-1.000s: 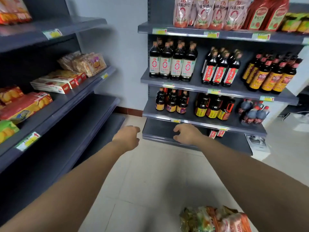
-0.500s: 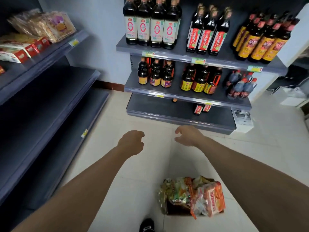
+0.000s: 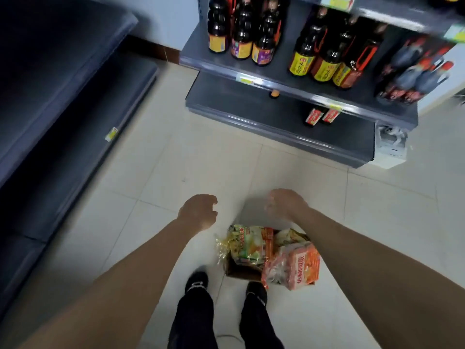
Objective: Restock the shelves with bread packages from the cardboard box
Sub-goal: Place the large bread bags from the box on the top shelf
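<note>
Both hands hang out in front of the person above the floor and hold nothing. The left hand (image 3: 198, 214) has its fingers loosely curled inward with the thumb apart from them. The right hand (image 3: 285, 204) is blurred, its fingers bent and hanging slack (how far they are spread cannot be told).

Below the right forearm a small brown cardboard box (image 3: 239, 273) stands on the pale tiled floor (image 3: 201, 159), just ahead of the person's black shoes (image 3: 197, 282). Bread packages stick out of its top: a green and yellow plastic bread package (image 3: 247, 244) lies on the left side of the box, and an orange and white plastic bread package (image 3: 299, 268) leans over its right edge. Neither hand touches the box or the packages.

On the left runs a dark grey metal shelf unit (image 3: 63, 96) with a small yellow price tag (image 3: 111, 134) on one shelf edge. Straight ahead stands a second grey metal shelf unit (image 3: 276, 122), carrying dark sauce bottles with yellow and red labels (image 3: 302, 59) on its upper board and two red-labelled bottles (image 3: 322, 116) at the back of its bottom board. A white box (image 3: 390, 149) sits on the floor against its right end.
</note>
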{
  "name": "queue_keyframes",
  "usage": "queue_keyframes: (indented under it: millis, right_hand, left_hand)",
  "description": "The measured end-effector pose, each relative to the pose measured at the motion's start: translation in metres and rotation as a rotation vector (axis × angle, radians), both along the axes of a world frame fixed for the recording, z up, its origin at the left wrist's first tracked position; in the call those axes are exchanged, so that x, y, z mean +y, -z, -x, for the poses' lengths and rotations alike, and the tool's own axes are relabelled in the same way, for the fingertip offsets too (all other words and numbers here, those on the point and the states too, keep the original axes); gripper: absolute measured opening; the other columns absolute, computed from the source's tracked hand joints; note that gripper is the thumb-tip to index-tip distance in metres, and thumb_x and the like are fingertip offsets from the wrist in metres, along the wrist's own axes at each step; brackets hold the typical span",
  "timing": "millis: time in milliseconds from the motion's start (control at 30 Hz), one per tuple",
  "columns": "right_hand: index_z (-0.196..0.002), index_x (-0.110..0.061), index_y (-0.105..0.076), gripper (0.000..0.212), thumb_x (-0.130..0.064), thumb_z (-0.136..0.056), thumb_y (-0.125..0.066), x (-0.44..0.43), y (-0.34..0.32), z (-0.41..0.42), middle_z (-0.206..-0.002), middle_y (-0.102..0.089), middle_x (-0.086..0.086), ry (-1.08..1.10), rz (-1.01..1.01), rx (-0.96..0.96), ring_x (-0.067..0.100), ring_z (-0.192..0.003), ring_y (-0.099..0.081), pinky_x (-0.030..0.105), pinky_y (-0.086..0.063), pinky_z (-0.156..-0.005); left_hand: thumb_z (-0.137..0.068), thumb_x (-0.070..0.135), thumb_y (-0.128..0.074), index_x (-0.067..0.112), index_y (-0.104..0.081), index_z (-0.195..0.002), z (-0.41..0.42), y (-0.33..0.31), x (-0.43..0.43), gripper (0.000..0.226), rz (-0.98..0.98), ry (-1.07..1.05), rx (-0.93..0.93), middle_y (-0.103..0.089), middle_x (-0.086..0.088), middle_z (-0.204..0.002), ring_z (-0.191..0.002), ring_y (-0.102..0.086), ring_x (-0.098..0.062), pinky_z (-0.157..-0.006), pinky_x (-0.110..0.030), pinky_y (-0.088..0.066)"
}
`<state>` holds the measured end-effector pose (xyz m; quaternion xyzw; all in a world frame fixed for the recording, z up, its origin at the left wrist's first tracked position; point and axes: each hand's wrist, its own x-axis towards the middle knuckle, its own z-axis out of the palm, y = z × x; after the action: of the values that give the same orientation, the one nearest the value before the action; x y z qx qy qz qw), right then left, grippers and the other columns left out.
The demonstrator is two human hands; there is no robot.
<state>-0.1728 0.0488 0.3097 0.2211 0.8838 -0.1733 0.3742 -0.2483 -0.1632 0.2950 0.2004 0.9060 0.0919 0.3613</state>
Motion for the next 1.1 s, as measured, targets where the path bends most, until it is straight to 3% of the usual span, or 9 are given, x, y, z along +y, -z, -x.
queue_keyframes:
  millis: [133, 267, 567, 733, 800, 867, 933, 1033, 1100]
  right_hand:
    - [-0.102, -0.014, -0.061, 0.024, -0.030, -0.092, -0.046, 0.023, 0.057, -0.015, -0.119, -0.062, 0.007, -0.050, 0.048, -0.016, 0.027, -0.108, -0.056, 0.037, -0.046, -0.090]
    - [-0.136, -0.017, -0.050, 0.042, -0.028, -0.096, -0.048, 0.035, 0.109, -0.029, -0.139, -0.052, 0.006, -0.029, 0.068, -0.052, 0.026, -0.128, -0.047, 0.033, -0.039, -0.103]
    - [-0.125, -0.008, -0.060, 0.034, -0.022, -0.095, -0.054, 0.036, 0.246, -0.042, -0.125, -0.062, 0.011, -0.098, 0.067, -0.072, 0.028, -0.115, -0.056, 0.031, -0.044, -0.091]
    - [-0.131, -0.008, -0.053, 0.042, -0.030, -0.095, -0.054, 0.036, 0.324, -0.050, -0.127, -0.060, 0.012, -0.073, 0.078, -0.094, 0.030, -0.115, -0.056, 0.030, -0.043, -0.087]
    - [-0.141, -0.013, -0.043, 0.056, -0.035, -0.092, -0.057, 0.038, 0.353, -0.054, -0.138, -0.052, 0.011, -0.040, 0.081, -0.104, 0.031, -0.125, -0.050, 0.032, -0.042, -0.096]
    - [-0.150, -0.015, -0.029, 0.068, -0.035, -0.091, -0.058, 0.041, 0.374, -0.057, -0.152, -0.036, 0.010, 0.005, 0.103, -0.108, 0.031, -0.137, -0.037, 0.040, -0.034, -0.111]
    - [-0.150, -0.013, -0.025, 0.066, -0.030, -0.094, -0.055, 0.043, 0.387, -0.059, -0.153, -0.033, 0.010, 0.036, 0.113, -0.136, 0.031, -0.138, -0.035, 0.040, -0.032, -0.111]
    - [-0.130, -0.007, -0.049, 0.039, -0.024, -0.095, -0.050, 0.043, 0.398, -0.059, -0.133, -0.053, 0.016, -0.023, 0.011, -0.110, 0.034, -0.122, -0.050, 0.038, -0.039, -0.101]
    - [-0.119, -0.005, -0.056, 0.032, -0.022, -0.093, -0.048, 0.040, 0.396, -0.055, -0.124, -0.057, 0.016, -0.055, -0.042, -0.110, 0.035, -0.118, -0.052, 0.037, -0.039, -0.101]
  left_hand:
    - [-0.096, 0.026, -0.048, 0.025, -0.048, -0.137, -0.028, 0.053, 0.015, 0.041, 0.020, -0.100, -0.070, -0.045, 0.005, -0.146, -0.135, -0.039, -0.017, -0.108, -0.032, -0.037]
    - [-0.092, 0.027, -0.051, 0.027, -0.053, -0.132, -0.057, 0.105, 0.027, 0.040, 0.017, -0.188, -0.155, -0.050, 0.005, -0.142, -0.124, -0.052, -0.020, -0.102, -0.035, -0.044]
    - [-0.094, 0.031, -0.048, 0.024, -0.060, -0.121, -0.111, 0.242, 0.035, 0.030, 0.119, -0.243, -0.247, -0.060, -0.002, -0.127, -0.116, -0.054, -0.025, -0.089, -0.032, -0.045]
    - [-0.097, 0.043, -0.043, 0.017, -0.059, -0.118, -0.137, 0.318, 0.036, 0.037, 0.209, -0.230, -0.298, -0.061, -0.004, -0.120, -0.111, -0.056, -0.025, -0.087, -0.034, -0.046]
    - [-0.095, 0.051, -0.043, 0.012, -0.058, -0.120, -0.148, 0.342, 0.038, 0.049, 0.229, -0.288, -0.360, -0.061, -0.008, -0.119, -0.110, -0.057, -0.028, -0.089, -0.036, -0.047]
    - [-0.092, 0.060, -0.042, 0.009, -0.049, -0.129, -0.156, 0.361, 0.042, 0.064, 0.183, -0.460, -0.487, -0.060, -0.011, -0.122, -0.109, -0.057, -0.029, -0.085, -0.037, -0.052]
    - [-0.087, 0.065, -0.046, 0.012, -0.033, -0.142, -0.162, 0.374, 0.047, 0.077, 0.051, -0.766, -0.669, -0.054, -0.011, -0.130, -0.109, -0.059, -0.030, -0.070, -0.035, -0.056]
    - [-0.088, 0.055, -0.057, 0.015, -0.032, -0.142, -0.166, 0.386, 0.053, 0.071, -0.162, -1.127, -0.821, -0.055, -0.010, -0.125, -0.105, -0.062, -0.031, -0.072, -0.037, -0.059]
    - [-0.092, 0.044, -0.058, 0.014, -0.038, -0.134, -0.166, 0.385, 0.053, 0.056, -0.247, -1.282, -0.834, -0.058, -0.009, -0.110, -0.099, -0.064, -0.033, -0.077, -0.040, -0.059]
